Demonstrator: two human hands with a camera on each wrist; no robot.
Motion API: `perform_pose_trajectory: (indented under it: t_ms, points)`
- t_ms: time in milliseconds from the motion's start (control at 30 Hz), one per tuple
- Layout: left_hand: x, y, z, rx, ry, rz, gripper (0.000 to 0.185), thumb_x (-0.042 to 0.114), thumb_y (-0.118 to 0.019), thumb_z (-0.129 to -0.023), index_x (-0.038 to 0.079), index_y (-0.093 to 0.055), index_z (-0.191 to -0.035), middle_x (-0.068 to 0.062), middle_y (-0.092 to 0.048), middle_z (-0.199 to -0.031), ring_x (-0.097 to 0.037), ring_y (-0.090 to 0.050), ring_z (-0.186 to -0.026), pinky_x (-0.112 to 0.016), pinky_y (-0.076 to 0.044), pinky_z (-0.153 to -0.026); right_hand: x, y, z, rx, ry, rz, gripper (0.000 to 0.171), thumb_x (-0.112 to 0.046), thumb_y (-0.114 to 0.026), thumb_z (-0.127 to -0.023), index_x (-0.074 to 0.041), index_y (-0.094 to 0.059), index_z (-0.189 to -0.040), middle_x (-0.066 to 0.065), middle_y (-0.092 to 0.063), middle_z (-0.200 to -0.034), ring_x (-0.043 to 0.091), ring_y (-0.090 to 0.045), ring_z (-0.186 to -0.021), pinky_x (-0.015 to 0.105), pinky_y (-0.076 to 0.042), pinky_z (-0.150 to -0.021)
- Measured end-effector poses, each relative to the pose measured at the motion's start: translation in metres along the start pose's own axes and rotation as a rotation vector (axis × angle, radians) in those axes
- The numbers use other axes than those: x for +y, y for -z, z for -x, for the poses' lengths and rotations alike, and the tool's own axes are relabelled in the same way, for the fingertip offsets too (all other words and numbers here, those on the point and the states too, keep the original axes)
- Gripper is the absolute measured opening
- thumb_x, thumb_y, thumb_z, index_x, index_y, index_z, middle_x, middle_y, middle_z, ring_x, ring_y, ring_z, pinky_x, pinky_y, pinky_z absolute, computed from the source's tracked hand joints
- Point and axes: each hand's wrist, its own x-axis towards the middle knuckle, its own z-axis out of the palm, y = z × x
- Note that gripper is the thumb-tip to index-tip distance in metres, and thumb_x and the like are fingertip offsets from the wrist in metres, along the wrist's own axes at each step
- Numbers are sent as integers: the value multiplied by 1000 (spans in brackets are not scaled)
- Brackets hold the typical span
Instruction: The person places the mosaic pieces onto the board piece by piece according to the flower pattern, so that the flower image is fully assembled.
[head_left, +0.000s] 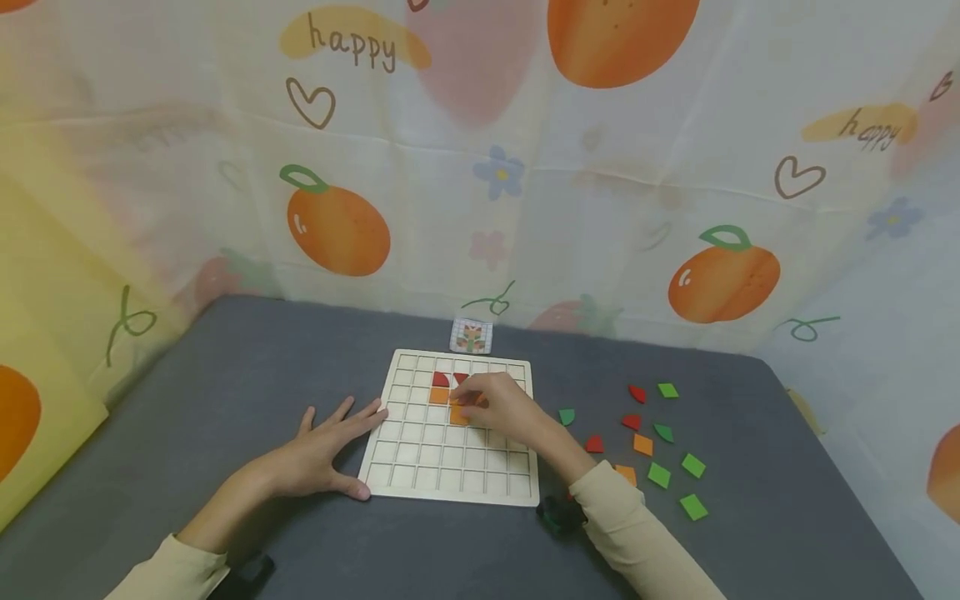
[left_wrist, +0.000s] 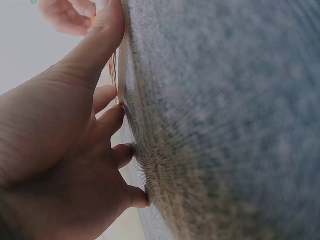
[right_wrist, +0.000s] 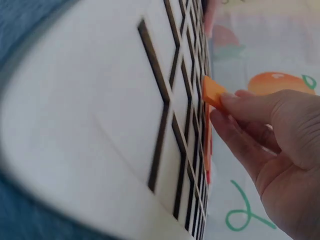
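A white gridded board (head_left: 427,477) lies on the grey table. My left hand (head_left: 318,454) has its fingers spread, thumb and fingertips touching the board's left edge. Over the upper part of the board, my right hand (head_left: 510,408) pinches an orange square tile (right_wrist: 213,92) between thumb and fingers; in the right wrist view it is tilted against the grid. Red pieces (head_left: 440,380) sit in an upper row, with an orange tile (head_left: 438,396) just below. The right hand hides some cells beside them.
Right of the board lie loose pieces: several green squares (head_left: 693,465), green curved pieces (head_left: 663,433), red pieces (head_left: 632,422) and orange squares (head_left: 642,444). A small pattern card (head_left: 471,336) lies behind the board. A fruit-print cloth (head_left: 450,208) hangs behind the table.
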Motion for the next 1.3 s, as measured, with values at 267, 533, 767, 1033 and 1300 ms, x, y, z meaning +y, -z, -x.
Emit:
perform_pose_trajectory:
  t_ms: [267, 533, 767, 1033, 1300]
  points:
    - [2, 0, 0, 2, 4, -3, 107, 51, -82, -68, 12, -32, -154, -15, -21, -161, -52, -5, -145, -77, 8, -99, -1, -7, -3, 11, -41, 49, 19, -4, -70, -89, -5, -72, -108, 2, -72, -97, 13, -67, -91, 24, -53, -80]
    - [2, 0, 0, -8, 15, 6, 107, 50, -83, -68, 12, -32, -154, -15, -21, -161, -51, -4, -145, -77, 9, -99, 1, -9, -3, 24, -66, 48, 19, -6, -72, -88, -8, -73, -107, 1, -72, -95, 12, -66, -88, 25, -53, -78]
    - [1, 0, 0, -4, 17, 4, 107, 50, -82, -68, 12, -32, -154, -15, -21, -161, -51, -5, -145, -77, 8, -99, -1, -9, -6, 7, -90, 73, 19, -5, -73, -87, -7, -73, -106, -1, -71, -93, 11, -65, -86, 24, -52, -76]
    - [0, 1, 0, 3, 10, 0, 107, 50, -82, -68, 12, -32, -154, -15, -21, -161, -51, -4, -145, -77, 9, -99, -3, -10, -4, 25, -77, 70, 20, -3, -73, -86, -6, -73, -106, 2, -72, -93, 14, -66, -85, 25, -52, -75]
    - [1, 0, 1, 11, 2, 7, 107, 50, -83, -68, 10, -33, -153, -16, -22, -161, -51, -5, -145, -77, 8, -99, -1, -6, 4, 86, -56, 16, 16, -2, -71, -88, -3, -74, -104, 4, -73, -96, 15, -66, -89, 29, -54, -79]
